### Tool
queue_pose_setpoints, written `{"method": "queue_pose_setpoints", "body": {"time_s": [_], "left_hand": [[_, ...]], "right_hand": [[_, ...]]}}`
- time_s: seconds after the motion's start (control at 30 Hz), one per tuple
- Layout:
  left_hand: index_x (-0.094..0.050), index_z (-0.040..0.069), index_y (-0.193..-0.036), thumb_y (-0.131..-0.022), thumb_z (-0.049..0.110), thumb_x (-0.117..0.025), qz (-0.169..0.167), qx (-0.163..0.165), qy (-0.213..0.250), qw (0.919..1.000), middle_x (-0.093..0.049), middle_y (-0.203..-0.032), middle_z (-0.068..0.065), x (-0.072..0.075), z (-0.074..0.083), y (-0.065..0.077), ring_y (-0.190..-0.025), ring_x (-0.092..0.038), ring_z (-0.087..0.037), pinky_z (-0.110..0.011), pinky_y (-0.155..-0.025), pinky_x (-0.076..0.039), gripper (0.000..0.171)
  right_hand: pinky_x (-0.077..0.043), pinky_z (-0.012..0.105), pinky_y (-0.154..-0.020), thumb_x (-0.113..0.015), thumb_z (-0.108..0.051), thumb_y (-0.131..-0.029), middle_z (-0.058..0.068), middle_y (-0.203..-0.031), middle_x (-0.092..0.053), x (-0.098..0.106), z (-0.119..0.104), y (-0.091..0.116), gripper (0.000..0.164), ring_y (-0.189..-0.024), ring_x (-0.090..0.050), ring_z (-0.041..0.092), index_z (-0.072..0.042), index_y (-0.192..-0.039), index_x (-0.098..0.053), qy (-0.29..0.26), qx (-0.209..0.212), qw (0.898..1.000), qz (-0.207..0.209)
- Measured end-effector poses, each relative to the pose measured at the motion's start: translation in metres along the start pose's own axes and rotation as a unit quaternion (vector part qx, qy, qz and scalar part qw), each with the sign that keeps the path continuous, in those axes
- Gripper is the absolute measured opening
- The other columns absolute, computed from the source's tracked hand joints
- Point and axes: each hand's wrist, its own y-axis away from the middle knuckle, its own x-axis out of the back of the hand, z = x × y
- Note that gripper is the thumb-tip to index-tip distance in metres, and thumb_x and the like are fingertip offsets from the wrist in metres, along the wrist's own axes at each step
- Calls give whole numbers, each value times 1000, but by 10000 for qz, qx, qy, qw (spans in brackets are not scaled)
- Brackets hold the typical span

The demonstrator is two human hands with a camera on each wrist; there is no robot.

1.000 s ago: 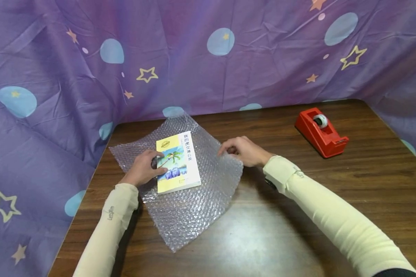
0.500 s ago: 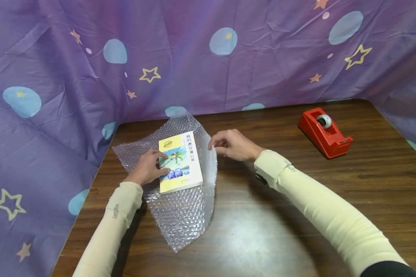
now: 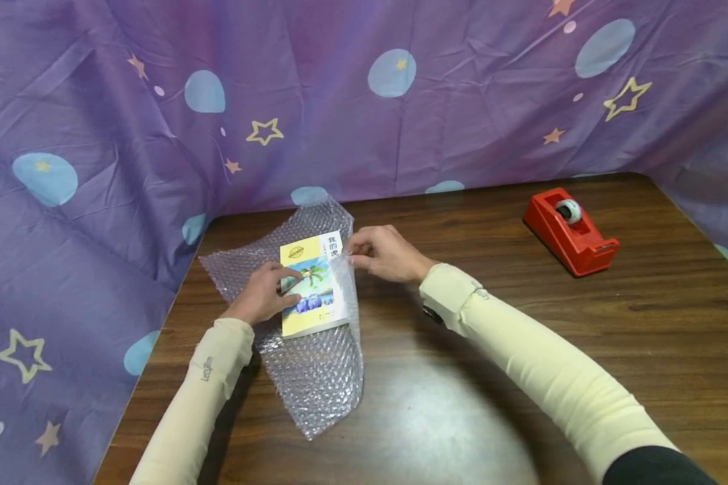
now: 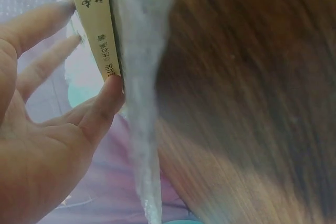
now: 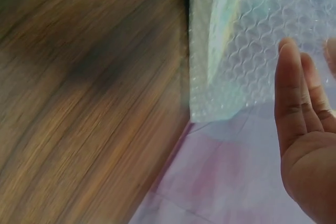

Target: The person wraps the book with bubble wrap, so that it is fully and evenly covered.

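A paperback book (image 3: 315, 286) with a yellow-and-white cover and a palm tree picture lies on a sheet of bubble wrap (image 3: 318, 370). My left hand (image 3: 261, 293) rests at the book's left side, thumb and fingertips on the cover. In the left wrist view, a finger touches the yellow spine (image 4: 100, 30) and the fingers are fairly straight. My right hand (image 3: 388, 252) pinches the wrap's right edge, raised and folded over the right strip of the cover. Seen from the right wrist, the clear bubble wrap (image 5: 257, 40) stands up in front of the book.
A red tape dispenser (image 3: 570, 232) with a roll of tape stands at the right back of the wooden table (image 3: 461, 377). Behind the table hangs a purple curtain (image 3: 340, 101) with stars and blue spots.
My right hand has moved left with the wrap's right edge, lifting it from the table and over the book's right side. The left hand stays on the book.
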Motion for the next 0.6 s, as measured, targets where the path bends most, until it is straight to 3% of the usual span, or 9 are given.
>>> {"method": "queue_pose_setpoints", "body": {"time_s": [0.33,0.6], "left_hand": [[-69,16,-128,-91,22,-75,22,-95,-83,9999,-54,-135,-22,1,5,0,-113,-57,-37,-52,-94,-52,38],[-70,13,-125,-89,21,-76,147,-241,-187,9994,-57,-131,-23,-1,3,1,-110,-58,-37,-52,-94,-52,37]], "right_hand": [[-60,28,-80,-71,-7,-91,8,-94,-75,-12,-8,-6,11,-85,-70,18,-7,-101,-76,29,-69,10000,-1],[-60,29,-79,-70,-9,-93,6,-97,-74,-25,-11,-4,9,-88,-68,16,-9,-100,-75,140,333,9993,-67]]}}
